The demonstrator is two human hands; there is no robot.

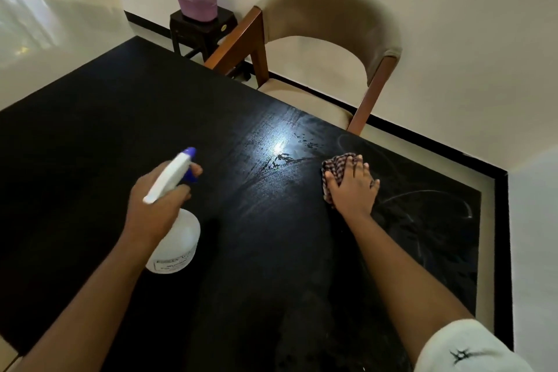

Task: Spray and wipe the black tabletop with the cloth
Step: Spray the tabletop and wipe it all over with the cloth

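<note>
The black tabletop [114, 136] fills most of the view. My left hand [157, 199] grips a white spray bottle [176, 238] with a blue nozzle, held above the table's left-middle, nozzle pointing toward the far side. My right hand [353, 187] lies flat on a red-and-white checked cloth [336, 166], pressing it onto the tabletop at right of centre. Wet droplets and smears [287, 160] glisten between the two hands. Pale wipe streaks curve across the right part of the table.
A beige upholstered chair [329, 48] with a wooden frame stands at the table's far edge. Behind it, a small dark stool [202, 29] carries a purple basket [197, 3]. A white wall runs along the right side, close to the table's right edge.
</note>
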